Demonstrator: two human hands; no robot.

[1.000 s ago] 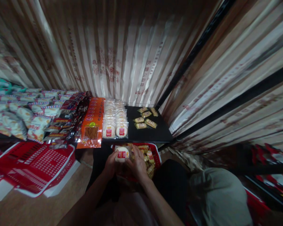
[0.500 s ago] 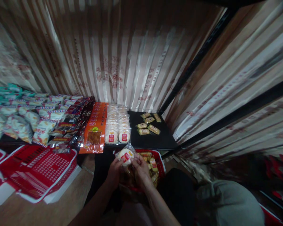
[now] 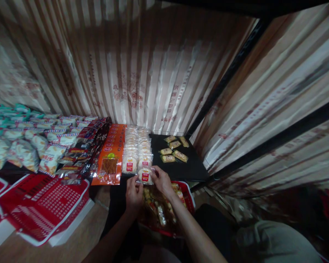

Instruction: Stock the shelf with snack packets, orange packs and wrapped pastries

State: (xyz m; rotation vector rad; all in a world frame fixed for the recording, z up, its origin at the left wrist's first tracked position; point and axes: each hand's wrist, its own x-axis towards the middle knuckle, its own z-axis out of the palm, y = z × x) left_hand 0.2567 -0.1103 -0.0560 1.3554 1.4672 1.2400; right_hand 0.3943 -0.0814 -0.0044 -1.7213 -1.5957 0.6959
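Observation:
A clear-wrapped round white rice cracker packet (image 3: 145, 176) with a red label is held between both hands at the shelf's front edge. My right hand (image 3: 162, 181) pinches its right side. The fingers of my left hand (image 3: 134, 193) are closed at its lower left corner. Just behind it, two rows of the same packets (image 3: 129, 165) run back along the black shelf (image 3: 164, 171), and the held one overlaps the front of the right row. Beneath my hands, a red basket (image 3: 191, 197) holds several gold-wrapped snacks (image 3: 161, 213).
Several small yellow packets (image 3: 180, 156) lie on the shelf to the right. An orange bag of sticks (image 3: 109, 166), dark bags (image 3: 78, 155) and white snack bags (image 3: 52, 157) fill the left. Red baskets (image 3: 52, 204) stand on the floor. A black frame bar (image 3: 276, 137) crosses at right.
Both hands have moved the rice cracker packet forward from above the basket to the front of the right row. It now faces upright like the others. The view has tilted slightly upward.

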